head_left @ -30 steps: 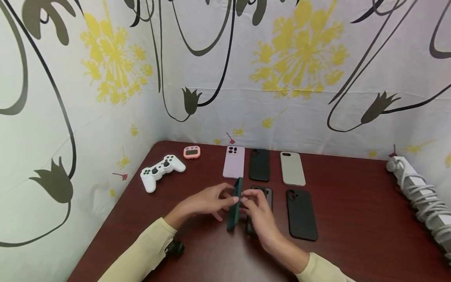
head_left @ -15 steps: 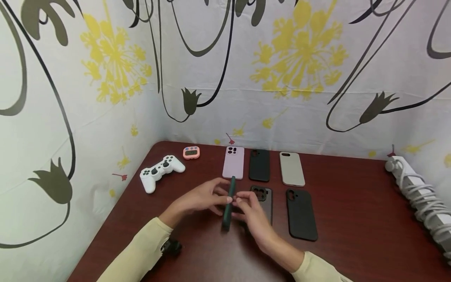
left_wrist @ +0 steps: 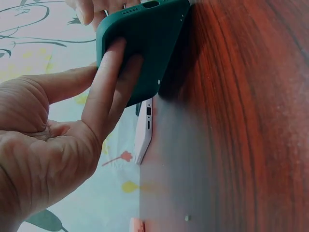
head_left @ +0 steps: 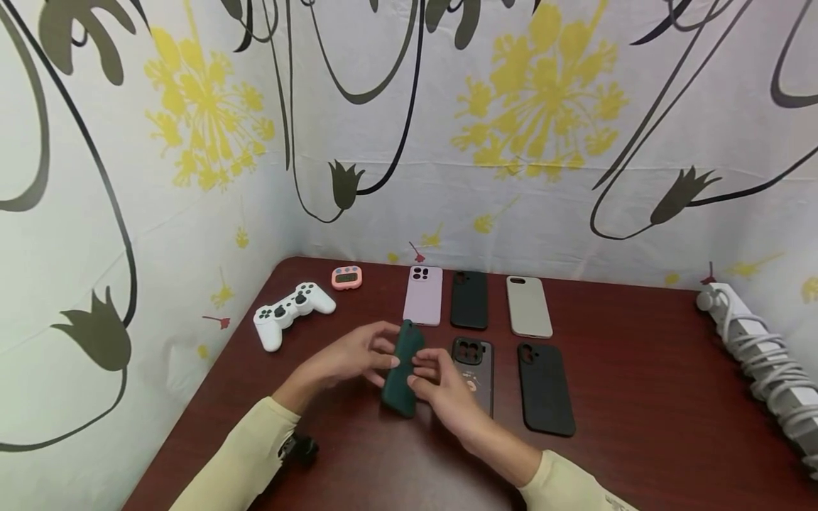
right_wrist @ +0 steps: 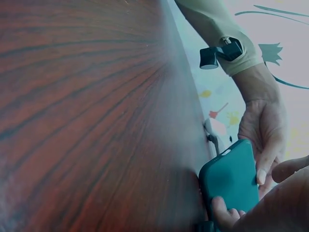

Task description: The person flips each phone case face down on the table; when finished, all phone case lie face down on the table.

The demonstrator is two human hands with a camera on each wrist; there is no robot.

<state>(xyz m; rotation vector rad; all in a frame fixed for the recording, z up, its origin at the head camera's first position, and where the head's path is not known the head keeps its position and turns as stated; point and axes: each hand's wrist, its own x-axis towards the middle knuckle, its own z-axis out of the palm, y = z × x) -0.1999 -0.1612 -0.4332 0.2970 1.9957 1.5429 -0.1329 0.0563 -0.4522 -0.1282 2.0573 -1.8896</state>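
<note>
A dark green phone case is tilted just above the table, between both hands. My left hand grips its left edge; in the left wrist view the fingers reach into the hollow inner side of the phone case and the thumb lies at its edge. My right hand pinches the right edge, its thumb on the smooth outer back. In the right wrist view that back faces the camera on the phone case. Beside the right hand lies a grey phone case with a dark camera ring, partly covered by that hand.
A black phone case lies to the right. Behind are a lilac case, another black case and a beige case. A white game controller and pink timer sit left; a cord-wrapped power strip right.
The green phone case has turned from edge-on to showing its back, and shifted left with both hands. More of the grey case is uncovered.
</note>
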